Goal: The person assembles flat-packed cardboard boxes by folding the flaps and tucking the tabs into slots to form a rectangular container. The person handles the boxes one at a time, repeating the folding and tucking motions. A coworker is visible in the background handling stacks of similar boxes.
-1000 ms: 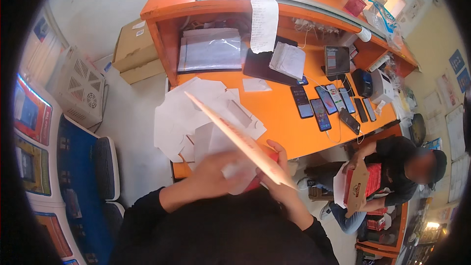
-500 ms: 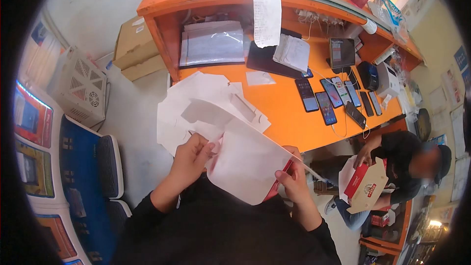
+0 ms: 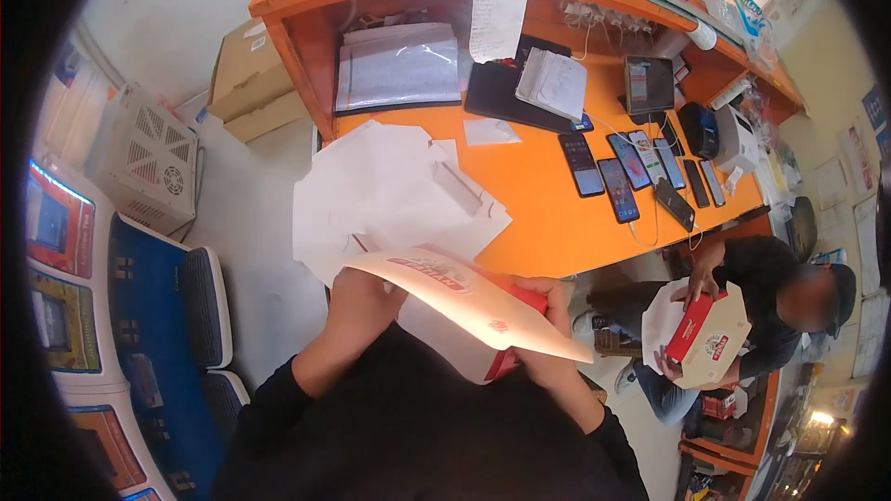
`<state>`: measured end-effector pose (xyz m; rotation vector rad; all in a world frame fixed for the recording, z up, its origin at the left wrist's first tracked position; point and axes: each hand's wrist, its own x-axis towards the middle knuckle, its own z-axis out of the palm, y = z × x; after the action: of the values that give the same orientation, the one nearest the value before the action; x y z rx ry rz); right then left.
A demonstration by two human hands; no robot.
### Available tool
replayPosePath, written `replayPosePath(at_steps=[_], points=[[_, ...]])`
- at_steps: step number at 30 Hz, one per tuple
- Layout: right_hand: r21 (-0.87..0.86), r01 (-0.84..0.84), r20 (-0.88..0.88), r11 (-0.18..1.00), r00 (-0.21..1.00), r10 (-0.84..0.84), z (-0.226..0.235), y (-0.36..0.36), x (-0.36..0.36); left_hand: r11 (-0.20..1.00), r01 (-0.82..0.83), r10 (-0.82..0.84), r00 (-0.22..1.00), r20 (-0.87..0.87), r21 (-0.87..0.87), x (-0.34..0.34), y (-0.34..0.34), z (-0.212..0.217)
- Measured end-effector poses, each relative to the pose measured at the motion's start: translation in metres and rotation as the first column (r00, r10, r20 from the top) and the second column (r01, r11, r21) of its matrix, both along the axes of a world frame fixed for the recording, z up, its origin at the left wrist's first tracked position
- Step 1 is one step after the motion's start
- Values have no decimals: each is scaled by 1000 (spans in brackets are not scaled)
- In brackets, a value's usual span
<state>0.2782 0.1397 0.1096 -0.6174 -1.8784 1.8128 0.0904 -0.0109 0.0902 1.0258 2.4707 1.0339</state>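
Note:
A part-folded cardboard box (image 3: 455, 292), cream outside with red panels and a printed emblem, is held between my two hands in front of my chest. My left hand (image 3: 364, 311) grips its left end, with the fingertips partly hidden behind the card. Around its right side, at a red panel, my right hand (image 3: 554, 373) is closed, fingers above and palm below. The broad panel lies tilted across the box, its right corner reaching past my right wrist. Just beyond, flat white card blanks (image 3: 371, 181) lie stacked on the orange desk (image 3: 548, 246).
Several phones (image 3: 624, 190) with cables lie on the desk's right, near a card terminal (image 3: 738, 144). A notebook (image 3: 550, 83) and plastic-covered papers (image 3: 399, 65) sit further back. At the right, a seated person (image 3: 770, 315) handles a similar box (image 3: 701, 334). Blue-seated chairs (image 3: 158, 353) stand left.
The box's broad panel has turned over toward me, so its printed outside now shows instead of the white inside. The seated person's box has been folded further around its red panel.

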Motion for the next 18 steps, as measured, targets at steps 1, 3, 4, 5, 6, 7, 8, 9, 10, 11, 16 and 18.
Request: replayPosePath(at_steps=[1, 3, 4, 5, 6, 7, 8, 9, 10, 11, 16, 18], points=[[24, -6, -3, 1000, 1000, 7, -1, 0, 1, 998, 44, -44, 999, -14, 45, -2, -2, -8], [-15, -19, 10, 1000, 1000, 19, -4, -1, 0, 983, 129, -124, 991, -51, 130, -12, -9, -48], [-36, -29, 14, 999, 999, 30, -4, -2, 0, 975, 104, -118, 991, 57, 197, -15, -10, -72], [-21, -27, 25, 999, 999, 27, -4, -2, 1, 961, 71, -118, 979, 164, 266, -19, -11, -97], [-5, -20, 37, 1000, 999, 20, -5, 0, 2, 950, 58, -131, 966, 223, 306, -22, -7, -106], [10, -14, 49, 1000, 999, 13, -5, 1, 2, 944, 71, -153, 959, 239, 321, -24, -6, -112], [-12, 14, 37, 1000, 999, -14, -5, 3, 2, 938, 81, -173, 952, 252, 336, -25, -6, -118], [-34, 46, 30, 998, 999, -45, -4, 5, 2, 936, 122, -205, 951, 229, 329, -26, -1, -111], [-56, 76, 21, 996, 997, -75, -4, 7, 2, 941, 166, -222, 961, 167, 294, -25, 2, -102], [-61, 75, 23, 995, 997, -74, -4, 8, 3, 944, 206, -239, 965, 106, 258, -23, 5, -93], [-113, 99, -29, 989, 994, -103, -6, 7, 3, 863, -8, -390, 626, 676, 505, -6, -4, -85], [-180, 112, -40, 977, 992, -121, -13, 10, 6, 906, 161, -350, 806, 478, 391, -4, -7, -90]])
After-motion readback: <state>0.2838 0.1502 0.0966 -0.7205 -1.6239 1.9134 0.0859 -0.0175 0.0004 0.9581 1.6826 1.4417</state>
